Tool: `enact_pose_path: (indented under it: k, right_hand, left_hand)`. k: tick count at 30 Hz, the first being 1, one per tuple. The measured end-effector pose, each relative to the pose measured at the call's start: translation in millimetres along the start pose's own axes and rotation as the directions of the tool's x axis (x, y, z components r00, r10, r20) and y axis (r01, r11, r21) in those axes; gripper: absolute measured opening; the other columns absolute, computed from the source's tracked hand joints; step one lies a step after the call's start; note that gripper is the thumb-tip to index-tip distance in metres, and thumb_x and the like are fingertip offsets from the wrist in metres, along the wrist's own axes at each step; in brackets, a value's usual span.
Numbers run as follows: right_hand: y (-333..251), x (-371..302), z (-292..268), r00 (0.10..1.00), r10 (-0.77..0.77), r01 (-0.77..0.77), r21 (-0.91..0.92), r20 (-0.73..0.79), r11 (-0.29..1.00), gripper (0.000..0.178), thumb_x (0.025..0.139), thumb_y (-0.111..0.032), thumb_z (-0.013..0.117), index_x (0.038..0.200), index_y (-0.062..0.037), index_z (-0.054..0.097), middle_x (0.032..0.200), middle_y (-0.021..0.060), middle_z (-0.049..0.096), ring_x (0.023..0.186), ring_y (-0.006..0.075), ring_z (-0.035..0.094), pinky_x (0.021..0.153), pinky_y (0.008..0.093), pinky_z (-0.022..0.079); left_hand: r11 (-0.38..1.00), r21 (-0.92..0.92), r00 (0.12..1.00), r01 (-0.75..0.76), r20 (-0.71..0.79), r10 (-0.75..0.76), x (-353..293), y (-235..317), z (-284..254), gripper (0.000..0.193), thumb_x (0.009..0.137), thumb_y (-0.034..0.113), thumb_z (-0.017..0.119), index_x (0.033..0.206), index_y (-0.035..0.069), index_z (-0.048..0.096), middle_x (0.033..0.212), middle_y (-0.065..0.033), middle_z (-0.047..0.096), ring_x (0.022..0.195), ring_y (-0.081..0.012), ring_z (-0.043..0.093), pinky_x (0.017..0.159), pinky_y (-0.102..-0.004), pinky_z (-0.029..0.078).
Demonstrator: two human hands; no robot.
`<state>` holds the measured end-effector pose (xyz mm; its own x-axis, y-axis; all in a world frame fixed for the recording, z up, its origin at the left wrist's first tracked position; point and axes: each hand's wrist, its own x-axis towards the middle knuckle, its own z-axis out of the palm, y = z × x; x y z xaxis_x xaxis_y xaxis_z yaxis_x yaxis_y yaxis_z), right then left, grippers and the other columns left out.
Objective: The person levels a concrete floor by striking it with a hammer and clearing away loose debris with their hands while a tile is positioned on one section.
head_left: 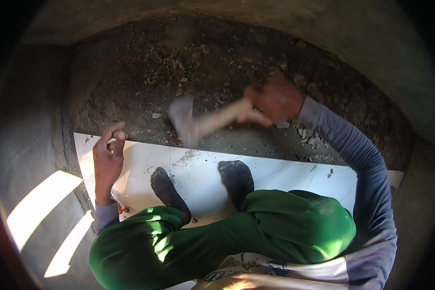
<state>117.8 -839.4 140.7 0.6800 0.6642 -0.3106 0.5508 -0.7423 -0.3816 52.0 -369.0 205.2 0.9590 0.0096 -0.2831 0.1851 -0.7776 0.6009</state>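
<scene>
My right hand [278, 99] is wrapped round the light wooden handle of a hammer [220, 118] above the broken ground. The hammer's pale grey head [182, 121] points left and is smeared by motion, so its exact shape cannot be told. My left hand [109, 157] is raised over the left end of the white tiled strip [203, 166]. Its fingers are bent but apart, and nothing shows between them. Both hands are well apart from each other.
Dark rough soil [145, 72] with stone chips lies beyond the tiles, and a heap of pale rubble [314, 140] sits right of centre. Grey walls [34, 111] enclose the space. My dark-socked feet [236, 181] rest on the tiles. A small red item [123, 209] lies by my left wrist.
</scene>
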Motion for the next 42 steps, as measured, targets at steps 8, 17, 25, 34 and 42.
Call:
enact_pose_path:
  k: [8, 17, 25, 34, 42]
  right_hand:
    - [137.1, 28.6, 20.2, 0.834, 0.39, -0.418, 0.013, -0.391, 0.908, 0.064, 0.1, -0.067, 0.065, 0.092, -0.0036, 0.07, 0.075, 0.0205, 0.072, 0.072, 0.0378, 0.074, 0.06, 0.0498, 0.056]
    - [115.4, 26.7, 25.2, 0.968, -0.065, 0.127, 0.249, -0.243, 0.96, 0.056, 0.103, -0.062, 0.063, 0.099, -0.0076, 0.074, 0.098, 0.0144, 0.076, 0.076, 0.0295, 0.074, 0.064, 0.0427, 0.058]
    - [-15.0, 33.5, 20.1, 0.846, -0.458, 0.402, -0.238, -0.273, 0.884, 0.06, 0.106, -0.065, 0.057, 0.096, -0.0075, 0.073, 0.065, 0.0152, 0.068, 0.056, 0.0325, 0.069, 0.055, 0.0462, 0.054]
    - [46.9, 36.1, 27.7, 0.942, 0.155, -0.212, -0.174, -0.297, 0.962, 0.067, 0.1, -0.068, 0.065, 0.1, -0.0019, 0.072, 0.073, 0.0194, 0.072, 0.065, 0.0346, 0.073, 0.062, 0.0516, 0.058]
    - [116.1, 53.9, 14.1, 0.952, 0.059, 0.008, 0.218, -0.3, 0.976, 0.06, 0.103, -0.066, 0.062, 0.115, -0.009, 0.075, 0.09, 0.0172, 0.077, 0.071, 0.0339, 0.076, 0.066, 0.0492, 0.061]
  left_hand:
    - [0.941, -0.257, 0.975, 0.22, 0.04, -0.217, -72.1, 1.2, -0.4, 0.037, 0.112, 0.026, 0.064, 0.137, -0.001, 0.069, 0.103, -0.0054, 0.075, 0.066, -0.0051, 0.057, 0.062, -0.0232, 0.05]
    - [0.942, -0.281, 0.979, 0.182, -0.034, -0.2, -84.5, 9.5, -14.5, 0.037, 0.114, 0.024, 0.062, 0.139, -0.002, 0.068, 0.105, -0.0054, 0.074, 0.069, -0.0057, 0.061, 0.067, -0.0221, 0.051]
    - [0.945, -0.256, 0.979, 0.205, 0.049, -0.199, -91.9, -8.7, -8.8, 0.038, 0.112, 0.023, 0.062, 0.142, 0.0, 0.066, 0.108, -0.0073, 0.073, 0.076, -0.0104, 0.062, 0.073, -0.0255, 0.052]
    - [0.942, -0.271, 0.98, 0.197, 0.078, -0.183, -91.8, -8.3, -2.2, 0.032, 0.112, 0.014, 0.06, 0.14, 0.0, 0.068, 0.108, -0.0079, 0.073, 0.077, -0.0121, 0.065, 0.076, -0.027, 0.054]
    - [0.97, -0.188, 0.985, 0.155, 0.105, -0.137, -68.8, 8.6, -1.4, 0.032, 0.111, 0.004, 0.055, 0.141, 0.001, 0.067, 0.111, -0.0082, 0.07, 0.081, -0.0124, 0.066, 0.08, -0.0268, 0.056]
